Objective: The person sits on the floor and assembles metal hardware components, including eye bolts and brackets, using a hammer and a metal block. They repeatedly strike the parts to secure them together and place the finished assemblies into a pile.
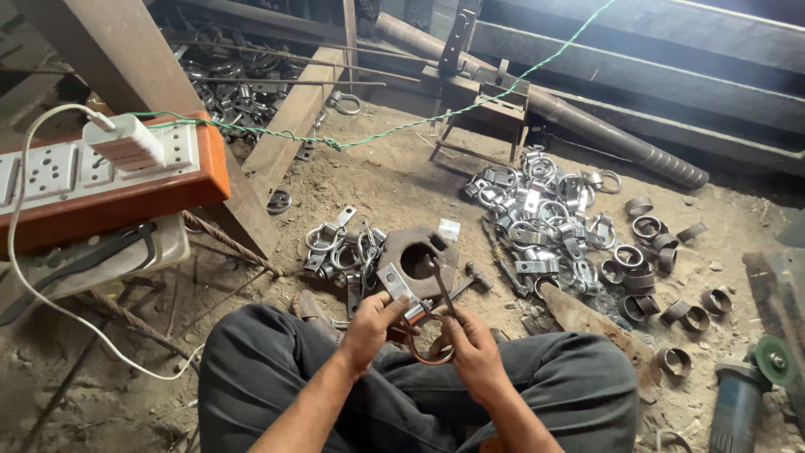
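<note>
I sit cross-legged on a dirt floor. My left hand [371,325] grips a small metal clamp piece [394,281] with a flat shiny tab. My right hand [471,346] holds a rusty curved metal ring [428,356] together with a thin tool or rod [439,281] that rises between the two hands. Both hands meet over my lap, the parts touching. Just beyond them lies a thick rusty plate with a round hole [417,254].
A pile of shiny metal clamps [537,214] and short pipe rings [646,268] lies to the right. More clamps [340,247] sit left of the plate. An orange power strip [101,172] with a white charger is at left. An angle grinder [746,394] rests at bottom right.
</note>
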